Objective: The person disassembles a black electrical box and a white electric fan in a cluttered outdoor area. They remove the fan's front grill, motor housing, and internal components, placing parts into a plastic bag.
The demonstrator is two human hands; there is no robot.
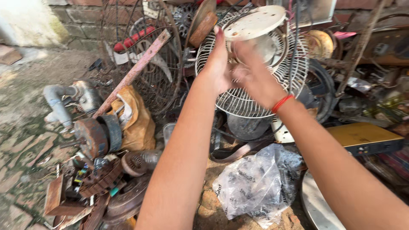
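Both my arms reach forward over a heap of scrap. My left hand (217, 64) and my right hand (251, 74) meet at an old table fan (255, 91) with a white wire guard, held up above the pile. Its round white base plate (254, 22) points up and away from me. My right hand is blurred and its fingers lie against the fan's middle; a red band circles that wrist. The left hand's fingers press the guard's left side. How firmly either hand grips is hard to see.
Rusty motors and wheels (98, 136) lie at the left with a grey pipe (57, 102). A second wire fan guard (140, 55) leans on the brick wall. A crumpled plastic bag (255, 183) sits below my arms, a yellow flat box (362, 136) at right.
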